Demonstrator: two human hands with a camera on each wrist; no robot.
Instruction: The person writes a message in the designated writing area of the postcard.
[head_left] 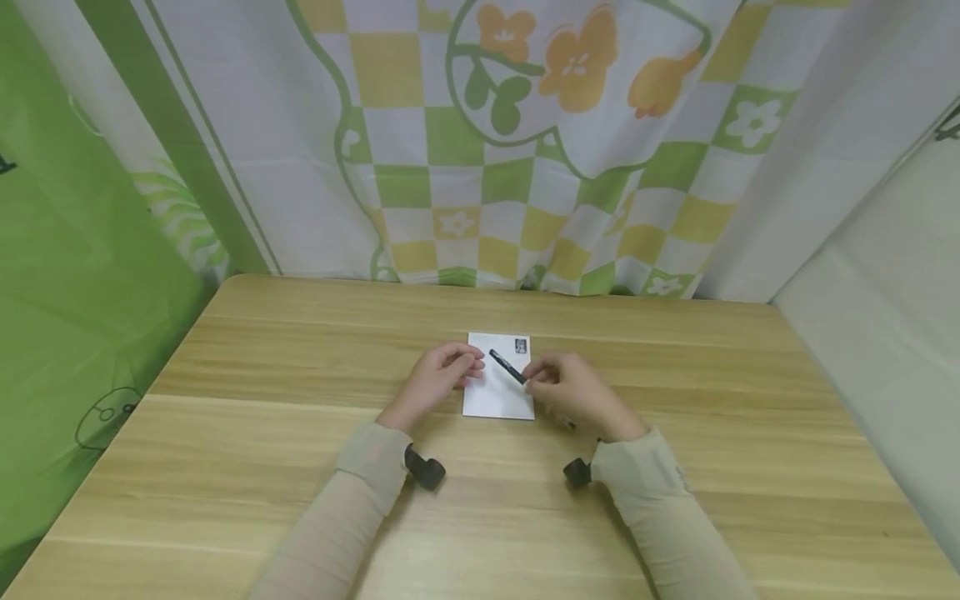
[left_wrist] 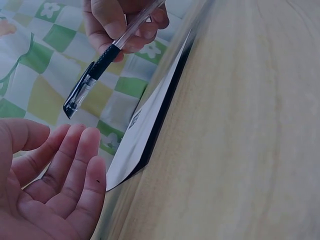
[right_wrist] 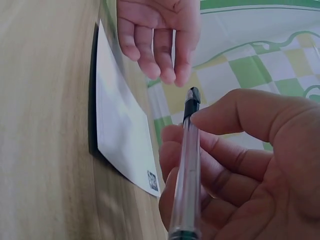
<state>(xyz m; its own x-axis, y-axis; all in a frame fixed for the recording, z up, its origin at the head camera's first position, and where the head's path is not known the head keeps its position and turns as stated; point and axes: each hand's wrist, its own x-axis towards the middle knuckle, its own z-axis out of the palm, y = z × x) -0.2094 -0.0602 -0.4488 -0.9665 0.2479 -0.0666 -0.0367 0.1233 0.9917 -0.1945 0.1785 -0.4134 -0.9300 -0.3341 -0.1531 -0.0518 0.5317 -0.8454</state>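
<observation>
My right hand (head_left: 573, 390) pinches a capped pen (head_left: 507, 367) between thumb and fingers. In the right wrist view the pen's clear barrel (right_wrist: 188, 175) points back toward the camera. Its black cap with a clip (left_wrist: 80, 92) faces my left hand in the left wrist view. My left hand (head_left: 442, 369) holds nothing; its fingers are loosely bent, palm up, a short gap from the cap. Under both hands lies a white pad (head_left: 495, 402) with a dark lower edge and a small dark printed square (head_left: 521, 346) in one corner.
The pad lies on a wooden table (head_left: 300, 433). Behind the far edge hangs a checked, flowered curtain (head_left: 510, 183). Green fabric (head_left: 75, 250) hangs at the left, a pale wall (head_left: 885, 283) at the right. A black wrist camera (head_left: 426, 471) sits at each sleeve cuff.
</observation>
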